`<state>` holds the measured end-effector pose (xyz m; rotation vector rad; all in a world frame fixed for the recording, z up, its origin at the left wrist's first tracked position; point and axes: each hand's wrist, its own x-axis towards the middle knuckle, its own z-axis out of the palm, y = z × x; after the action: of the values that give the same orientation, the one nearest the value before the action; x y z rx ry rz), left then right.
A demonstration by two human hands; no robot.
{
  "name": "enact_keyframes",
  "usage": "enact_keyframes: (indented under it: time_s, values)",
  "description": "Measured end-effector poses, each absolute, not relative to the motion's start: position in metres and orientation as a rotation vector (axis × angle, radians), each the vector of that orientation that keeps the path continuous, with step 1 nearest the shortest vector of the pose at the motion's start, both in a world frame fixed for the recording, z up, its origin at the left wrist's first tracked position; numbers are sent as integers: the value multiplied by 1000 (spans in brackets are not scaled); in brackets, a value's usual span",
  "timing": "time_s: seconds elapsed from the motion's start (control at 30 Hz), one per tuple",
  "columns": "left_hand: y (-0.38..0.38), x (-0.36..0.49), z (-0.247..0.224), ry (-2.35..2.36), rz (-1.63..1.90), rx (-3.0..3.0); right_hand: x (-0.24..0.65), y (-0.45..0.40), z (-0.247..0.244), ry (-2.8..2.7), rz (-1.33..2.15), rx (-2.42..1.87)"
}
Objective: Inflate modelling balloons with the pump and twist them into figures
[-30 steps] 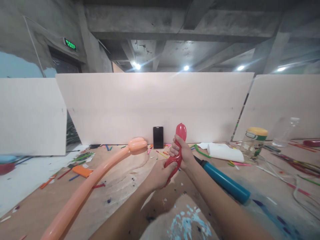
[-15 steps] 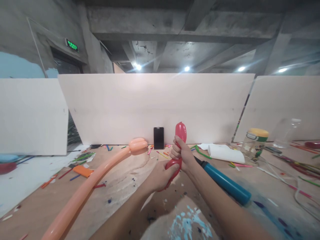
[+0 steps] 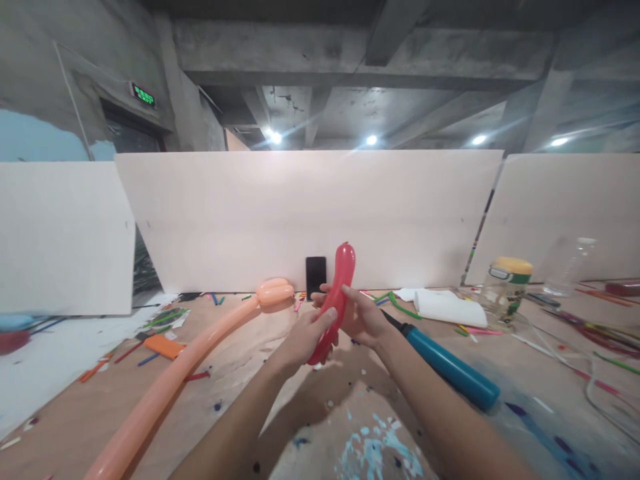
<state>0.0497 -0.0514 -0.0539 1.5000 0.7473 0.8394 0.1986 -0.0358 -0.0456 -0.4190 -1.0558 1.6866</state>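
Note:
A short inflated red balloon [image 3: 345,265], slightly curved, stands tilted in front of me with its top leaning right. My left hand [image 3: 306,339] grips its lower part, thumb on the front and fingers behind. Higher up, my right hand [image 3: 366,319] holds the balloon loosely; its thumb touches the right side and its fingertips reach out behind to the left. To the left lies a long peach balloon [image 3: 200,352] with twisted bubbles at its far end. A blue hand pump [image 3: 453,367] with a black nozzle lies beside my right forearm.
A black phone [image 3: 315,275] leans against the white board [image 3: 300,213] behind the balloon. Farther right are a white paper roll [image 3: 450,308], a yellow-lidded jar [image 3: 507,290] and a clear bottle [image 3: 573,270]. An orange object [image 3: 164,347] and balloon scraps litter the paint-stained table [image 3: 250,400].
My right hand has loosened from a tight fist round the balloon to a looser hold. The balloon, bent before, is now straighter and slightly farther left.

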Motion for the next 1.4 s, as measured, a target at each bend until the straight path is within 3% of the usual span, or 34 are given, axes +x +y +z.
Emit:
enact_keyframes:
  time_s: [0.27,1.1,1.4]
  values:
    - [-55,46,-50,585,660,1112,200,-38,-50,-1195,1736,-388]
    - [-57,55,-48,629,869,1218,184,-46,-43,-1389,1743,-533]
    - [-53,51,-52,696,816,1096,189,-38,-50,-1129,1624,-484]
